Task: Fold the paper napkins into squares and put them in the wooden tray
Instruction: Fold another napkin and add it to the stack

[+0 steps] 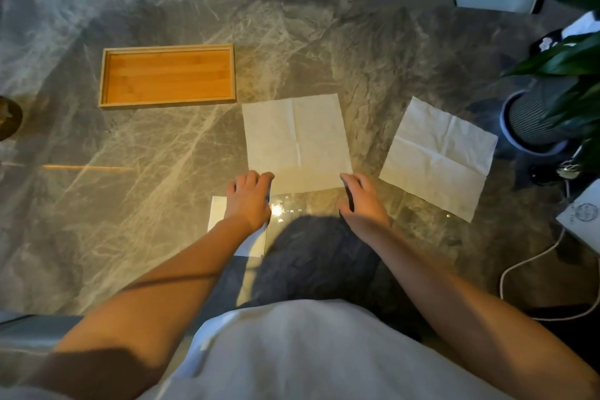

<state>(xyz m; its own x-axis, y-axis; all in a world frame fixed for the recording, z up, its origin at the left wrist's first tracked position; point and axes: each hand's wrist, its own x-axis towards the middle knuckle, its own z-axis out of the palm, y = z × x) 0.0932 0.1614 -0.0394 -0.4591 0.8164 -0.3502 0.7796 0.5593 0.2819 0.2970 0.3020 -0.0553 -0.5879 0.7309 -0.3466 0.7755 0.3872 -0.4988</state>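
An unfolded white napkin [296, 140] lies flat on the marble table in front of me. My left hand [249, 196] rests at its near left corner, fingers curled on the edge. At the near right corner sits my right hand [362, 201], fingers spread and touching the paper. A second unfolded napkin [436, 157] lies to the right, turned at an angle. A smaller folded white napkin [218, 213] lies partly hidden under my left wrist. The wooden tray [167, 104] sits at the far left with nothing in it.
A potted plant [535, 117] stands at the right edge of the table [97, 204]. A white cable [526, 265] and a white box [584, 214] lie near the right. A dark round object [8, 118] sits at the left edge. Chairs stand beyond the far side.
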